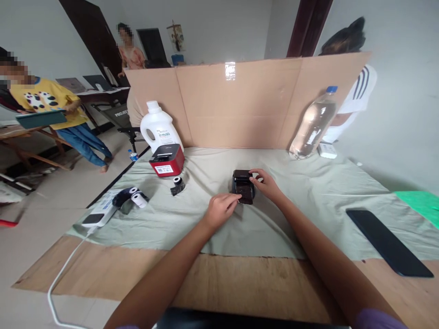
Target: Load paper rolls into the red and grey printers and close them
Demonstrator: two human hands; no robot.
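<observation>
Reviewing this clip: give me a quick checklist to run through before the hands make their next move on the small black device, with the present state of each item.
1. Left hand touches the small black device at its near left side: ok.
2. Right hand rests on the device's top right edge: ok.
3. Device sits flat on the green cloth: ok.
4. Whether its lid is open or latched: cannot tell.
5. Paper rolls lie apart, far to the left, out of either hand's touch: not ok if one is needed.
6. Black phone and water bottle stand apart from both arms: ok.
</observation>
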